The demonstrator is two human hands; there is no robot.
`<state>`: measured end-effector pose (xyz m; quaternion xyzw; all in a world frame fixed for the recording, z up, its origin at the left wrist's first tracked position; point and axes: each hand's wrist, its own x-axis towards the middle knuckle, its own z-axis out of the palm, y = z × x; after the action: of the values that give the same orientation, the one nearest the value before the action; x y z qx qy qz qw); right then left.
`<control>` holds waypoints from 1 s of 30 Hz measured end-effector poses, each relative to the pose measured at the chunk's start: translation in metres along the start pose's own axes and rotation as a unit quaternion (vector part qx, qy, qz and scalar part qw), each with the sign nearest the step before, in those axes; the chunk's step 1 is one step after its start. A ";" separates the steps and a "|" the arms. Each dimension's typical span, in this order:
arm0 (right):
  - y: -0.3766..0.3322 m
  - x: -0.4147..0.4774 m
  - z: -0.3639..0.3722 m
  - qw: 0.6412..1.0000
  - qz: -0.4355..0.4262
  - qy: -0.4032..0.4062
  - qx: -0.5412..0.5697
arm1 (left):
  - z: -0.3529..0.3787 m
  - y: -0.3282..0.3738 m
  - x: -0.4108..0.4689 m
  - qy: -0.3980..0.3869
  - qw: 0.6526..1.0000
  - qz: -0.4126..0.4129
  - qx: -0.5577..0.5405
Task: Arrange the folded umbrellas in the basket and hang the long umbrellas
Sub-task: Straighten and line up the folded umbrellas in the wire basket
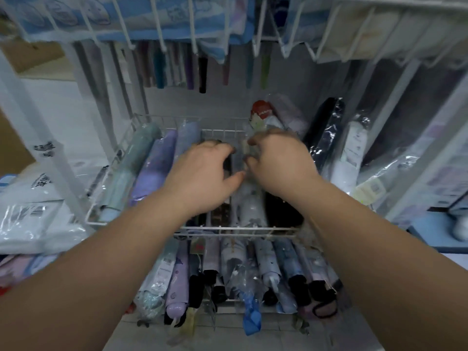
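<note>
Both of our bare forearms reach in from the near corners and angle toward each other, meeting around the middle. Our left hand (202, 173) is palm down, knuckles up, fingers curled downward at the far end and thumb poking out to the right. Our right hand (278, 163) sits just beside it, a bit farther away, also palm down with fingers hooked in toward the left. The thumb tips nearly meet. It's motion-blurred, so we honestly can't tell what either hand is pinching.
</note>
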<state>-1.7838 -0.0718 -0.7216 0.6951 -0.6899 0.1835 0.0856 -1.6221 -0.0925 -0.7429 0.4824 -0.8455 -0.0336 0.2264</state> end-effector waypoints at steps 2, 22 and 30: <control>0.024 -0.008 -0.016 0.998 0.026 0.038 -0.034 | 0.010 0.027 0.005 0.007 0.998 0.014 -0.053; 0.102 -0.041 -0.006 0.973 0.134 0.113 0.148 | 0.068 0.100 0.039 -0.041 0.982 0.049 -0.180; 0.100 -0.039 -0.005 0.967 0.129 0.138 0.169 | 0.072 0.099 0.037 0.013 0.967 0.042 -0.251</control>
<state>-1.8826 -0.0370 -0.7448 0.5725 -0.7145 0.4005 0.0369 -1.7469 -0.0818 -0.7672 0.3746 -0.8265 -0.2286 0.3526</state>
